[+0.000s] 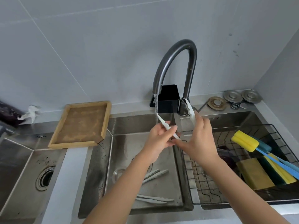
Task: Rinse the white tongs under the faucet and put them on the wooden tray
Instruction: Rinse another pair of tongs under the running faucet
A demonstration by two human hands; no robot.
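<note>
Both of my hands hold one pair of white tongs (163, 124) spread wide over the middle sink basin. My left hand (159, 139) grips the left arm, whose tip sits in the water stream falling from the dark curved faucet (176, 62). My right hand (199, 138) grips the right arm, whose scalloped tip (189, 107) points up beside the faucet base. Two more pairs of white tongs (154, 174) (153, 199) lie on the basin floor. The wooden tray (80, 125) rests empty on the counter edge to the left.
A wire rack (226, 175) in the right basin holds yellow sponges (257, 173) and a blue-handled sponge brush (246, 141). A black holder (168, 99) stands behind the faucet. Metal drain covers (233, 99) lie at the back right. A second basin with a drain (45, 177) is at left.
</note>
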